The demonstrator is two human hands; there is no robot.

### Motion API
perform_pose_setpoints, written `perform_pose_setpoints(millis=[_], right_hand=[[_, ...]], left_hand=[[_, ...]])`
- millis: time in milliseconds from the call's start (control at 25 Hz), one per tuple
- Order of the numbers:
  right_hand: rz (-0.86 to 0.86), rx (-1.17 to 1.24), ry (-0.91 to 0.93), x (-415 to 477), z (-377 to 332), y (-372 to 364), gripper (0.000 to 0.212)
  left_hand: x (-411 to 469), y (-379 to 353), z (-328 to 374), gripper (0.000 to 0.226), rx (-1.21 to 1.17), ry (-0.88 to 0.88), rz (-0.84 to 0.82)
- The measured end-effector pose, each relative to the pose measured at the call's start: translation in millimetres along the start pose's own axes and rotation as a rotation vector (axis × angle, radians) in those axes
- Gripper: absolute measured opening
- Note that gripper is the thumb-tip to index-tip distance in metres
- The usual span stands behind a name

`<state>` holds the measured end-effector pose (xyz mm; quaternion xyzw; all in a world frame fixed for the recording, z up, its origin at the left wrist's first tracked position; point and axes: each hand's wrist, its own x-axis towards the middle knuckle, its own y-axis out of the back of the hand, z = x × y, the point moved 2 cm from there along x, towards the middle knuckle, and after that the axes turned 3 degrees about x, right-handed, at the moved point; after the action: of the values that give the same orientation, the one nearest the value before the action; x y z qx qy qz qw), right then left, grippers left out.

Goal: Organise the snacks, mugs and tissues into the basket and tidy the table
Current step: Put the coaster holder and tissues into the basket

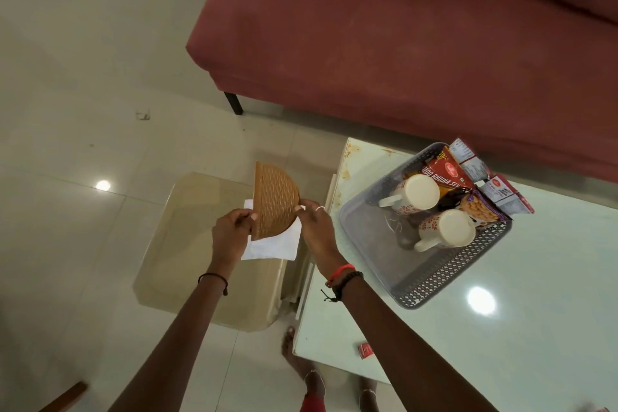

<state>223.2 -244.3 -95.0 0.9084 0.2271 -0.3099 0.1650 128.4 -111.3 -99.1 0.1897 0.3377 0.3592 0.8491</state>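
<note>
Fingertips of left hand [232,231] & right hand [316,224] pinch woven holder [276,201] w/ tissues [274,246]; loose sheets could slip out before basket [434,281].

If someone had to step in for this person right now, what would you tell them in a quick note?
Left hand and right hand together hold the brown woven tissue holder, with white tissues in it, above the small glass side table.
Done: two mugs and the snack packets are already in the grey basket on the main table.
Left: put the holder and tissues in the basket's free left side, then deal with the small red packet lying near the table's front edge.
</note>
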Motion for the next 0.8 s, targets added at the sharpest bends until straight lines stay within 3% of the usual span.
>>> perform_pose_setpoints(millis=[120,240,360,520,680,800], right_hand=[[-0.073,0.205,-0.084,-18.4,-3.1,27.5,0.045],[-0.225,0.444,-0.108,-35.4,0.0,63.6,0.033],[-0.214,0.318,-0.060,-43.9,7.4,106.5,0.040],[-0.010,-0.118,0.059,-41.5,19.0,160.2,0.050],[0.211,-0.367,0.155,-38.1,46.5,192.2,0.039],[0.227,-0.460,0.088,-27.4,76.0,200.5,0.031]], left_hand=[[-16.3,-10.6,12.9,0.022,-0.180,0.016,-0.105],[-37.2,-36.2,31.4,0.024,-0.288,0.007,-0.235],[-58.4,-68.2,44.1,0.023,-0.314,0.014,-0.332],[-85.9,-118.6,54.1,0.015,-0.295,0.025,-0.423],[-96.5,-156.4,63.9,0.025,-0.279,0.124,-0.395],[-100.3,-170.2,66.0,0.028,-0.221,0.127,-0.371]])
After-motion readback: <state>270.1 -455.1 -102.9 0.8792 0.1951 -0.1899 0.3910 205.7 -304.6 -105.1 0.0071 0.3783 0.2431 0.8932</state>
